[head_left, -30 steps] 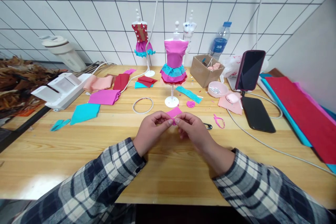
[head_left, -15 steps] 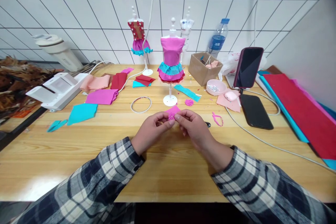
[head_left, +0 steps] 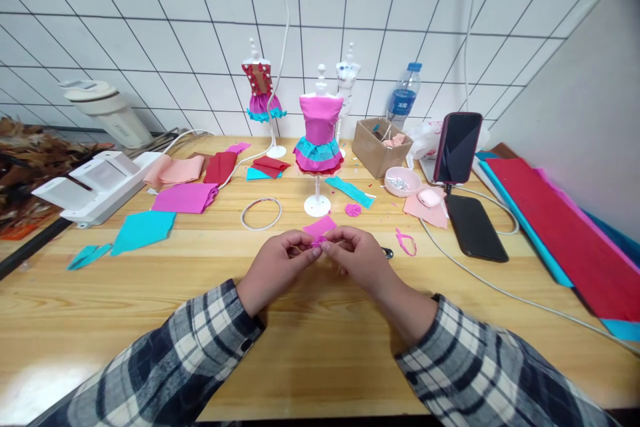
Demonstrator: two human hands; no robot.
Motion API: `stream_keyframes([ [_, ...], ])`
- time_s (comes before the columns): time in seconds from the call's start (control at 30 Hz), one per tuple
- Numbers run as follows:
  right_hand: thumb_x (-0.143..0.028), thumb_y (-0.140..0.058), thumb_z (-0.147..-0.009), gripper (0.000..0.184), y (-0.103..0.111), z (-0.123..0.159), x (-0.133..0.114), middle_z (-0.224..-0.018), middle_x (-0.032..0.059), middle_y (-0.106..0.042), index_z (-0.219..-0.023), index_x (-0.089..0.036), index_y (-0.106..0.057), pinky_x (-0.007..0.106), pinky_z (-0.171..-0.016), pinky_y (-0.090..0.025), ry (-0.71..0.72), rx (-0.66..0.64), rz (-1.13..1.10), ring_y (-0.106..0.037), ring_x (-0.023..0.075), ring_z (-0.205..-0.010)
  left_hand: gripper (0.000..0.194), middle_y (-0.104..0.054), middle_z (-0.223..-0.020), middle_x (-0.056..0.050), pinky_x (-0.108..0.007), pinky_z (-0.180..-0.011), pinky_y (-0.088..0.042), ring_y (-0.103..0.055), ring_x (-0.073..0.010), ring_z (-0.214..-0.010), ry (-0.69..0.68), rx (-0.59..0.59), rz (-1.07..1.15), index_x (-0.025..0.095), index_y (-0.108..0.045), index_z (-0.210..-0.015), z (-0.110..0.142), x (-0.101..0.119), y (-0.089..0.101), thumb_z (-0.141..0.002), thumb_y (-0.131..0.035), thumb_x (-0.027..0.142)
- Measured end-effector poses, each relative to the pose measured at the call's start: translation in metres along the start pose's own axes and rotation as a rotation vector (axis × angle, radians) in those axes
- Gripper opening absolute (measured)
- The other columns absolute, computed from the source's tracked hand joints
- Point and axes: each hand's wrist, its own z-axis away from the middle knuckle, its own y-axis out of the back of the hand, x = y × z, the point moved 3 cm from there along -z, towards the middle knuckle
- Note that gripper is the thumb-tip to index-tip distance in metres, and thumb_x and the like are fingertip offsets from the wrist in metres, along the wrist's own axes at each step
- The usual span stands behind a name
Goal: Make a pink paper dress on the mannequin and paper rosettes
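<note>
Between my fingertips is a small gathered piece of magenta crepe paper. My left hand pinches its left side, and my right hand grips the right side. Just beyond them a flat magenta scrap lies on the table. Past that stands a small white dress form wearing a magenta top and a ruffled turquoise and magenta skirt. A pleated magenta rosette rests right of its base. The dark tip of a tool, perhaps scissors, pokes out beside my right hand.
Two more dress forms stand by the tiled wall. A cardboard box, a pink bowl of beads and phones are at right, with a cable crossing the table. Turquoise paper and a metal ring lie left.
The view has tilted up slightly, so everything sits lower in the picture. Both hands still pinch the magenta piece, which shows smaller between the fingers.
</note>
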Motion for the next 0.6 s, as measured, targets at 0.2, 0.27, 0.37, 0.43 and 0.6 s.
stream_keyframes([
  [0.2, -0.042, -0.069, -0.072, 0.028, 0.002, -0.003, 0.007, -0.056, -0.0049, -0.051, -0.08, -0.016, -0.063, 0.02, -0.04, -0.035, -0.047, -0.03, 0.027, -0.041, 0.0066, -0.042, 0.024, -0.072, -0.086, -0.006, -0.032, -0.079, -0.05, -0.065, -0.0202, -0.082, -0.11, 0.069, -0.219, 0.018, -0.072, -0.084, -0.001, 0.006, 0.012, -0.077, -0.065, 0.04],
  [0.27, -0.043, -0.068, -0.072, 0.029, 0.002, -0.003, 0.007, -0.055, -0.0053, -0.05, -0.081, -0.016, -0.063, 0.021, -0.04, -0.035, -0.053, -0.035, 0.033, -0.04, 0.0067, -0.042, 0.028, -0.073, -0.093, -0.007, -0.033, -0.082, -0.05, -0.066, -0.0216, -0.088, -0.096, 0.047, -0.191, 0.018, -0.072, -0.091, -0.001, 0.006, 0.013, -0.077, -0.065, 0.04],
  [0.37, -0.044, -0.068, -0.072, 0.03, 0.0, -0.003, 0.007, -0.057, -0.0042, -0.053, -0.081, -0.016, -0.065, 0.021, -0.041, -0.032, -0.036, -0.035, 0.046, -0.04, 0.0066, -0.043, 0.03, -0.073, -0.092, -0.007, -0.033, -0.081, -0.05, -0.066, -0.0222, -0.088, -0.07, 0.011, -0.154, 0.017, -0.072, -0.09, -0.002, 0.005, 0.011, -0.078, -0.064, 0.043],
  [0.43, -0.043, -0.069, -0.071, 0.03, -0.002, -0.002, 0.007, -0.058, -0.0039, -0.054, -0.08, -0.016, -0.065, 0.021, -0.042, -0.031, -0.028, -0.036, 0.036, -0.04, 0.0066, -0.044, 0.028, -0.073, -0.086, -0.006, -0.032, -0.08, -0.05, -0.066, -0.0214, -0.083, -0.075, 0.026, -0.164, 0.017, -0.072, -0.084, -0.002, 0.005, 0.011, -0.077, -0.065, 0.043],
  [0.6, -0.042, -0.072, -0.068, 0.03, -0.004, -0.002, 0.008, -0.053, -0.0059, -0.052, -0.079, -0.015, -0.065, 0.02, -0.042, -0.032, -0.046, 0.003, -0.091, -0.041, 0.0062, -0.044, 0.024, -0.073, -0.081, -0.005, -0.031, -0.077, -0.05, -0.065, -0.0191, -0.077, -0.092, 0.075, -0.132, 0.017, -0.07, -0.078, -0.002, 0.006, 0.009, -0.076, -0.067, 0.041],
])
